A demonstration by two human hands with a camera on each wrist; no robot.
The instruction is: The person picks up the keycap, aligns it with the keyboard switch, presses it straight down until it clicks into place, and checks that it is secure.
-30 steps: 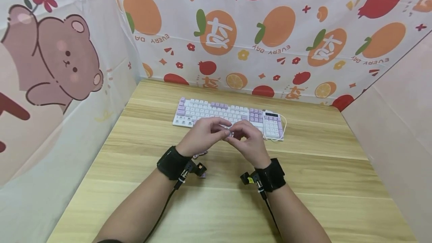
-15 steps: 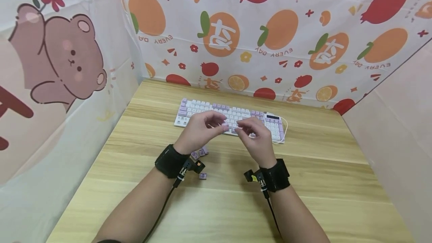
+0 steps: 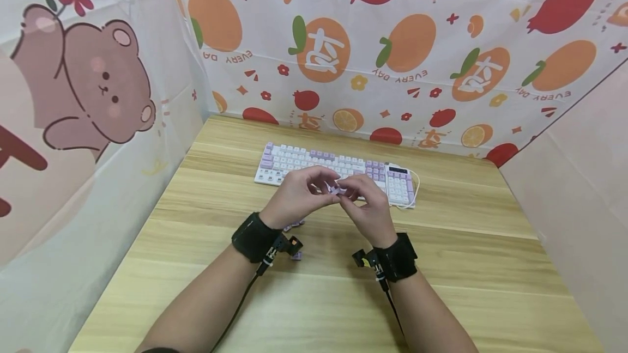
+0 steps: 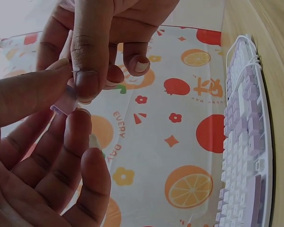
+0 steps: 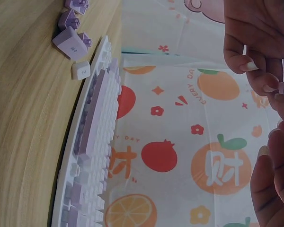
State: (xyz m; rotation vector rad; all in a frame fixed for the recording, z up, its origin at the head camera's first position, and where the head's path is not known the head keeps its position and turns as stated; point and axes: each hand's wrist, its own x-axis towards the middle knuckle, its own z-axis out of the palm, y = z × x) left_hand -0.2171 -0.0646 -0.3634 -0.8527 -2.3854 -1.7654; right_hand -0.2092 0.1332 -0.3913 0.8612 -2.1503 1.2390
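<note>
Above the front edge of the keyboard (image 3: 299, 158), both hands meet at a small purple keycap (image 4: 65, 101). My left hand (image 3: 293, 195) pinches it between thumb and fingers. My right hand (image 3: 367, 200) has its thumb and forefinger tips closed on it from the other side. Fingers cover most of the keycap, so its legend cannot be read. White and purple keys fill most of the keyboard, while bare switches (image 3: 270, 178) show at its lower left corner. Several loose purple keycaps (image 5: 70, 42) and a white keycap (image 5: 81, 70) lie on the table in front of it.
The wooden table (image 3: 466, 266) carries everything. A white cable (image 3: 417, 184) loops round the keyboard's right end. Behind stands a fruit-print cloth (image 3: 373, 70), and a bear-print cloth (image 3: 103, 86) closes the left side. Each wrist wears a black strap with a corded camera.
The hands were together a second ago, drew apart about half a second ago, and have now come together again at the purple keycap. The keyboard stays in place.
</note>
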